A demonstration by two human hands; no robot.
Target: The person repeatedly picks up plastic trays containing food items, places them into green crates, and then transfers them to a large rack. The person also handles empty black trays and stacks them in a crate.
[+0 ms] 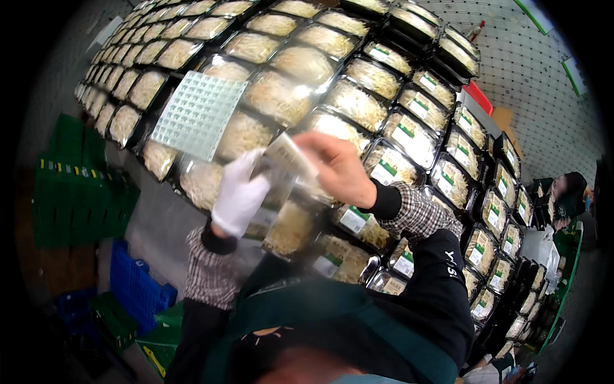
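My left hand [238, 195], in a white glove, is closed at the left edge of a small pale printed label sheet [289, 155]. My bare right hand [336, 168] pinches the same sheet from the right; its fingers are blurred by motion. Beneath both hands are black trays of pale, sprout-like food under clear film, among them one tray [293, 228] close to my body. Another sheet [199, 114], with rows of small greenish prints, lies across trays left of my hands. Trays on the right, such as this one [412, 136], bear green-and-white labels; those on the left have none.
Green crates [80, 192] stand stacked at the left, with a blue crate [137, 281] nearer to me. More filled trays [473, 48] are piled at the far right. A person in dark clothing [569, 195] is at the right edge, by a green crate rim [569, 281].
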